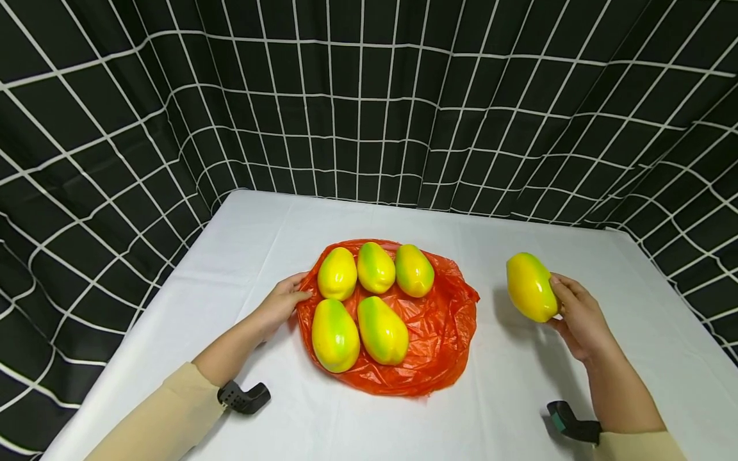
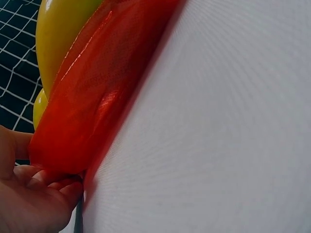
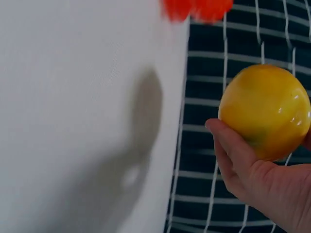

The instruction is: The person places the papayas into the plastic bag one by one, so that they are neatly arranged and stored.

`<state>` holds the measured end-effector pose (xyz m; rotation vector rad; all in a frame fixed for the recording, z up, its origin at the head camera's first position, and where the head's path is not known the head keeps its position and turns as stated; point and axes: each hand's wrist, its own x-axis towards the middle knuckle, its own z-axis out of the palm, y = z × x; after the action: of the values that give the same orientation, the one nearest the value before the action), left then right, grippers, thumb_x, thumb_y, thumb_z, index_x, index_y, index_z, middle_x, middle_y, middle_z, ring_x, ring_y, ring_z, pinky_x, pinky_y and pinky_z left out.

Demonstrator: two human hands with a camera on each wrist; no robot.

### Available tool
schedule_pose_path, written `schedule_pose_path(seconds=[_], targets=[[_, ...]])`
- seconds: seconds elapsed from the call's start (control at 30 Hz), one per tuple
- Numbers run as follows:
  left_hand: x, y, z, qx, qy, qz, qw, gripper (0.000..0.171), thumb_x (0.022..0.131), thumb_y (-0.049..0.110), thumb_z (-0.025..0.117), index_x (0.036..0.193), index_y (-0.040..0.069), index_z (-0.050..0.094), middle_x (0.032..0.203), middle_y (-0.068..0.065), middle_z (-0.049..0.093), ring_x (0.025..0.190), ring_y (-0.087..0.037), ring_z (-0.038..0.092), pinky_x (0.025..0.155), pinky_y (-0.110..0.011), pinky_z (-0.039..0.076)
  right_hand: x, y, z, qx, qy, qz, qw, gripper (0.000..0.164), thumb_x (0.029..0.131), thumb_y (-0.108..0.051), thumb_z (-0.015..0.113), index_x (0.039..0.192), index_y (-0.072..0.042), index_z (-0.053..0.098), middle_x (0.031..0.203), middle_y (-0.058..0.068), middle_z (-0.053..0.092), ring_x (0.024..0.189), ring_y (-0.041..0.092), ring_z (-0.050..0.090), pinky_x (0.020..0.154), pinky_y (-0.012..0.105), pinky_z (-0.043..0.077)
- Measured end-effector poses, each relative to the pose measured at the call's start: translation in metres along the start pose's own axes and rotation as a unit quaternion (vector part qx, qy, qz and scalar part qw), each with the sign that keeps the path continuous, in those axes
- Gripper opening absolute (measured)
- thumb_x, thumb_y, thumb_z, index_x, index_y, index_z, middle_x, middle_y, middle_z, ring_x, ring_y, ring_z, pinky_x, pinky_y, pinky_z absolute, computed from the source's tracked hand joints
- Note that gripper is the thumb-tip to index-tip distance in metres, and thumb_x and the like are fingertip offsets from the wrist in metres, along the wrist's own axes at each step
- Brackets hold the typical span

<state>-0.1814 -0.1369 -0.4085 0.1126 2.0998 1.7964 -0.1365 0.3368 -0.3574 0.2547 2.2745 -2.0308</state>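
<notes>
A red plastic bag (image 1: 435,333) lies spread on the table with several glossy yellow-green papayas on it. Three of them, one being the middle papaya (image 1: 376,267), form the far row; two, including the near-left papaya (image 1: 336,336), sit closer. At the bag's left edge, my left hand (image 1: 280,301) pinches the plastic between thumb and fingers; the left wrist view shows this hand (image 2: 41,199) at the red film (image 2: 92,107). Off to the right of the bag, my right hand (image 1: 582,314) grips another papaya (image 1: 530,287) above the table, casting a shadow.
A white cloth (image 1: 271,218) covers the table. Black curtains with a white grid (image 1: 369,109) stand behind it and along both sides. Each wrist wears a dark device, such as the left one (image 1: 245,397).
</notes>
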Motion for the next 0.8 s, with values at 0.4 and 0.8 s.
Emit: schedule_pose_path(seconds=[0.4, 0.8], targets=[[-0.001, 0.0, 0.001, 0.001, 0.002, -0.005, 1.0, 0.05, 0.096, 0.009, 0.04, 0.144, -0.001, 0.028, 0.138, -0.022, 0.046, 0.092, -0.003, 0.06, 0.079, -0.017, 0.051, -0.025, -0.021, 0.069, -0.031, -0.006, -0.015, 0.999, 0.059, 0.097, -0.042, 0.039, 0.144, -0.014, 0.017, 0.12, 0.0, 0.037, 0.089, 0.004, 0.052, 0.071, 0.018, 0.053], [0.0, -0.001, 0.0, 0.004, 0.002, -0.004, 1.0, 0.05, 0.096, 0.01, 0.04, 0.144, -0.001, 0.027, 0.138, -0.023, 0.046, 0.096, -0.006, 0.06, 0.081, -0.018, 0.052, -0.045, -0.019, 0.105, -0.035, -0.053, -0.019, 0.998, 0.042, 0.099, -0.04, 0.037, 0.135, -0.019, 0.03, 0.123, 0.001, 0.037, 0.094, 0.006, 0.053, 0.076, 0.021, 0.053]])
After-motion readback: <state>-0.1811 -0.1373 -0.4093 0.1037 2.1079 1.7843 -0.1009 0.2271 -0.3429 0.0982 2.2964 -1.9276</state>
